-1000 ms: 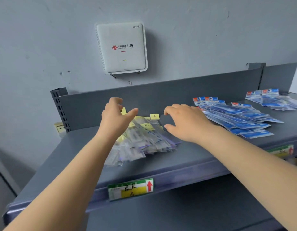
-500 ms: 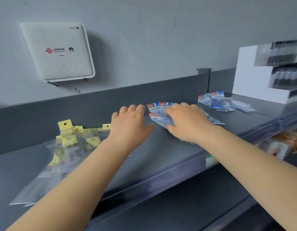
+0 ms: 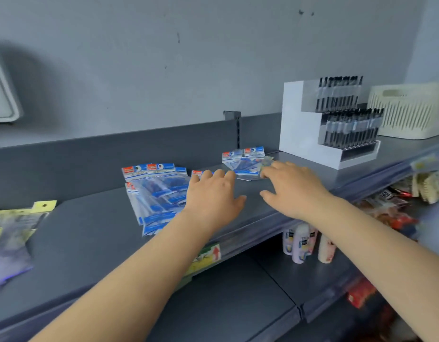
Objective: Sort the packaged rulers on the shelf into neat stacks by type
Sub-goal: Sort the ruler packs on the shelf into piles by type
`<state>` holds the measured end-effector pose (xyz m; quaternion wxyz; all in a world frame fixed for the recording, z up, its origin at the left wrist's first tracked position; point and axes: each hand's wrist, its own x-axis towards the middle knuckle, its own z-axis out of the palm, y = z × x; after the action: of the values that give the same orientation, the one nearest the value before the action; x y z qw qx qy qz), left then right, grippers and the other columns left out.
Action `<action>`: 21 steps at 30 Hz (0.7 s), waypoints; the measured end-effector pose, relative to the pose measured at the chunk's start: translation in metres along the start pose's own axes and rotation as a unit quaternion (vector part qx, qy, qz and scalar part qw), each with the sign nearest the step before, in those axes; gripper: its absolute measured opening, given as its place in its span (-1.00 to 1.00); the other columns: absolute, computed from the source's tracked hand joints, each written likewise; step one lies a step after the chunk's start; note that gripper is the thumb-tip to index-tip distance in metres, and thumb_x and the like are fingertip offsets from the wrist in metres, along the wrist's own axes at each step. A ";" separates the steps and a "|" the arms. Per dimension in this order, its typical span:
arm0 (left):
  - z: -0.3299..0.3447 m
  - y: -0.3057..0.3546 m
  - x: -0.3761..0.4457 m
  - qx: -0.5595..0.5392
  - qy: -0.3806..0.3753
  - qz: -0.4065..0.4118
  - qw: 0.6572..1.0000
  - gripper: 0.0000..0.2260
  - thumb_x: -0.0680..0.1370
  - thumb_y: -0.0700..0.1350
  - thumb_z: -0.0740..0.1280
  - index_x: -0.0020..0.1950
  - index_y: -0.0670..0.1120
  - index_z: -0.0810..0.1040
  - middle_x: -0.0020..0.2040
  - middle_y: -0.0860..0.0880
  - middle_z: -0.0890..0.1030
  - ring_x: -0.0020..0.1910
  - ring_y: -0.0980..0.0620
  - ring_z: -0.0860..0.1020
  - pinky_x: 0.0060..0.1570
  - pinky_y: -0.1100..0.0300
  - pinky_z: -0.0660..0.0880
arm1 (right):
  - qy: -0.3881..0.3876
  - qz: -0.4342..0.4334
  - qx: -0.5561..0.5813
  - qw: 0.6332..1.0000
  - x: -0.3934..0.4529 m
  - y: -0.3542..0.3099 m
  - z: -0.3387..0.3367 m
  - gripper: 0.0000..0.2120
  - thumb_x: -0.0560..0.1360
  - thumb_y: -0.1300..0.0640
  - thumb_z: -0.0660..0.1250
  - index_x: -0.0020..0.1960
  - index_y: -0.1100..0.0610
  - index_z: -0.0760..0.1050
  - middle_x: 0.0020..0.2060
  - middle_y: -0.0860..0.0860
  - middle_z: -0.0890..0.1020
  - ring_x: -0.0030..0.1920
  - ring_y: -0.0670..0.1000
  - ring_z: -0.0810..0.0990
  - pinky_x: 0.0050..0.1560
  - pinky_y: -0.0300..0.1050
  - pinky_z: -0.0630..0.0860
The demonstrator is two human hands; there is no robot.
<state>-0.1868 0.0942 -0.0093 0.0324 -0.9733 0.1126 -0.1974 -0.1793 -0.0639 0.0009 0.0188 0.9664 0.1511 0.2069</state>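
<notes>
Grey shelf (image 3: 95,233) under both hands holds three piles. Far left of the left hand (image 3: 213,196) lie the yellow-topped ruler packs (image 3: 14,225), which both hands were over a moment ago. Now the left hand rests flat, fingers straight, on the right edge of the big blue ruler pile (image 3: 157,191). The right hand (image 3: 295,188), fingers spread, touches the small blue pile (image 3: 245,161). I think the two blue piles get joined next.
</notes>
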 end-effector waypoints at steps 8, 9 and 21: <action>0.022 0.039 0.070 0.047 -0.038 0.007 0.998 -0.56 0.57 0.18 0.13 0.33 -0.07 0.32 0.27 -0.05 0.45 0.28 -0.11 0.36 0.22 0.02 0.27 | -0.027 0.024 0.006 0.999 0.031 0.075 0.028 -0.64 0.54 -0.05 0.16 0.29 0.06 0.36 0.22 0.02 0.45 0.23 0.10 0.41 0.13 -0.02 0.37; 0.025 0.042 0.080 0.061 -0.043 0.011 0.997 -0.55 0.58 0.18 0.12 0.35 -0.07 0.31 0.27 -0.05 0.44 0.29 -0.11 0.36 0.22 0.03 0.26 | -0.027 0.019 0.000 0.999 0.039 0.081 0.033 -0.65 0.54 -0.05 0.16 0.28 0.06 0.36 0.21 0.02 0.45 0.23 0.10 0.40 0.13 -0.02 0.36; 0.064 0.045 0.178 0.119 -0.111 -0.034 0.986 -0.58 0.60 0.16 0.05 0.33 -0.07 0.33 0.31 -0.07 0.43 0.30 -0.09 0.37 0.18 0.06 0.27 | -0.085 0.033 0.101 0.991 0.129 0.122 0.092 -0.50 0.44 -0.25 0.27 0.25 0.03 0.39 0.16 0.00 0.52 0.15 0.09 0.50 -0.12 -0.16 0.32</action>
<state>-0.0110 0.0099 -0.0062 0.1534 -0.9817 0.0505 -0.1009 0.0050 -0.1393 -0.0204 -0.0727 0.9819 0.1374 0.1080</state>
